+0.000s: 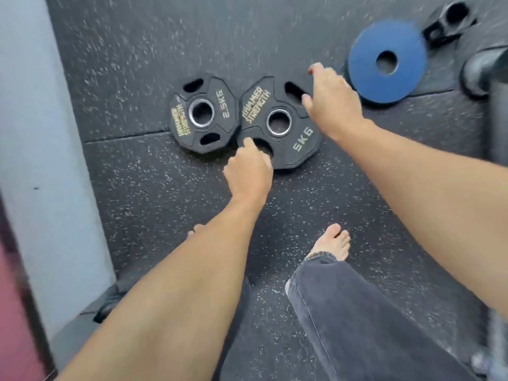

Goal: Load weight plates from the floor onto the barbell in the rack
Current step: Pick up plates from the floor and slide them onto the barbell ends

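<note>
You are bent over the floor [165, 215] with both hands on the 5 kg plate [291, 138], which lies flat on the rubber, its left edge resting on or against the 2.5 kg plate [203, 112] beside it. Your left hand [248, 171] has its fingers [265, 159] curled down into the near grip slot, a hold that gives you a handle instead of a pinch on a flat disc. Your right hand [334, 101] lies over the far rim by the far slot, fingers loosely spread; whether they grip the rim yet I cannot tell, since the hand is blurred. Two hands on opposite sides should let you tip the plate up evenly. Mind your bare foot [334, 242], close under the plate's path if it slips. The blue plate [386, 60] lies flat well to the right, with a collar [450, 22] just beyond it, so both wait for later. The barbell and rack are out of view.
</note>
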